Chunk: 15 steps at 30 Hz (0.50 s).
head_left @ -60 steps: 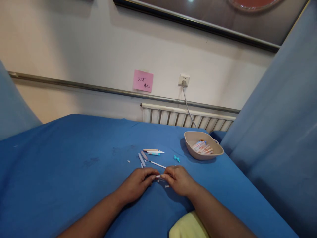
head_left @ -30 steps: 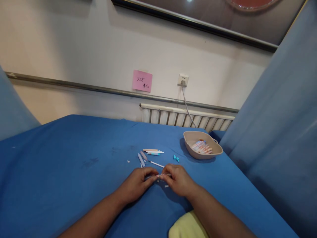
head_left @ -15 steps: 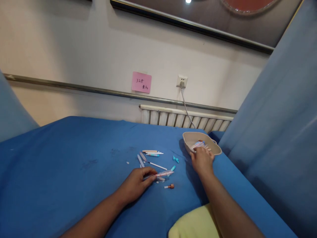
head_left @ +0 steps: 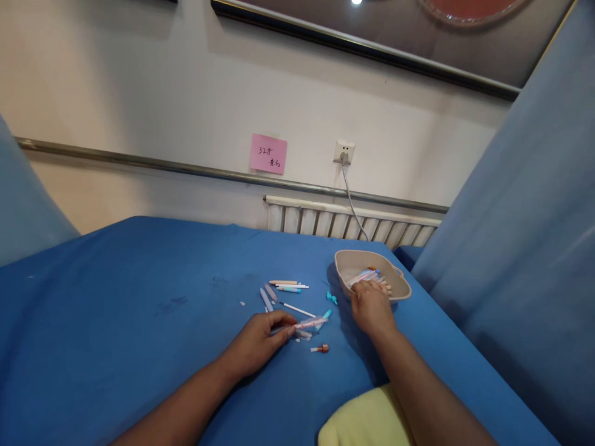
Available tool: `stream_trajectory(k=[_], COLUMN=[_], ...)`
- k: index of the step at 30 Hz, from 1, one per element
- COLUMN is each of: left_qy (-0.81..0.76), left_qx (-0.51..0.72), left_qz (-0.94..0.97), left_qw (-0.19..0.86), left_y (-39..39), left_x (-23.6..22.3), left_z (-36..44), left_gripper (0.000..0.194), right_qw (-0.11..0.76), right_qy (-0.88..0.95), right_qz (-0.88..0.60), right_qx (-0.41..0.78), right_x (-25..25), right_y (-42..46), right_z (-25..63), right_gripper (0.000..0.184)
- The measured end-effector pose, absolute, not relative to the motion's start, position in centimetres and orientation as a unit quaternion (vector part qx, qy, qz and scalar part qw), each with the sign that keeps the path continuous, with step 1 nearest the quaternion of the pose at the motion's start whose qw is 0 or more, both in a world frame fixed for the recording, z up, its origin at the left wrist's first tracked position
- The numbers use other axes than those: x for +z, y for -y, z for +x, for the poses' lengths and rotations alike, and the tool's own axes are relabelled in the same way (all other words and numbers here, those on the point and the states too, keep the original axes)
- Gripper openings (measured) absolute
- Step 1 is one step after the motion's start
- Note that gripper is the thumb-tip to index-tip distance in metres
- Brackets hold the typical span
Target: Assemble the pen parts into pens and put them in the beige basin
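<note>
My left hand (head_left: 258, 342) rests low over the blue sheet, thumb and fingers pinched on a slim clear plastic packet with reddish markings (head_left: 310, 323). Just beyond its fingertips are a turquoise pen-like piece (head_left: 324, 318) and a copper-coloured cap with a pale stem (head_left: 320, 349). My right hand (head_left: 373, 308) grips the near rim of a beige basket (head_left: 398, 287), its fingers reaching inside over several wrapped sticks (head_left: 367, 276). The basket tilts a little toward me. What those fingertips touch inside is hidden.
Pens and thin sticks (head_left: 288, 285) lie scattered on the blue sheet (head_left: 116, 310), near a small turquoise piece (head_left: 331, 298). A yellow cloth (head_left: 362, 421) is at the front. Blue curtains (head_left: 520, 204) hang at right; a radiator (head_left: 320, 222) stands behind.
My right hand and the basket have shifted slightly left, and the basket's near side tips more toward me. My left hand stays on the packet.
</note>
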<state>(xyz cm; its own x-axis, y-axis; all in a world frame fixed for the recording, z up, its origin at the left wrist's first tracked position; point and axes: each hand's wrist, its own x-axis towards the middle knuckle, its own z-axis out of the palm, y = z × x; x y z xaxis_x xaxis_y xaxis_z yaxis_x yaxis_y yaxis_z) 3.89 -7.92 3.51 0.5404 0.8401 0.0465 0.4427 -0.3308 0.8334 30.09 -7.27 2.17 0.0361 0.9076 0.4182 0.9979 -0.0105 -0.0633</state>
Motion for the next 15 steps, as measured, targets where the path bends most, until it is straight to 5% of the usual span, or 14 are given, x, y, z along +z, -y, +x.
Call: stream_trajectory(k=[7, 15], left_qy=[-0.413, -0.432], left_qx=[0.293, 0.354], left_qz=[0.749, 0.715], left_qw=[0.426, 0.420], left_y=[7.8, 8.1], left_x=[2.7, 2.3], left_z=[4.0, 4.6], left_gripper=[0.031, 0.038], right_qw=[0.332, 0.229], right_qy=[0.730, 0.833], right_qz=[-0.585, -0.502], right_qx=[-0.124, -0.030], right_x=[2.8, 3.3], right_y=[8.6, 11.7], right_z=[28.0, 23.2], right_gripper=[0.021, 0.033])
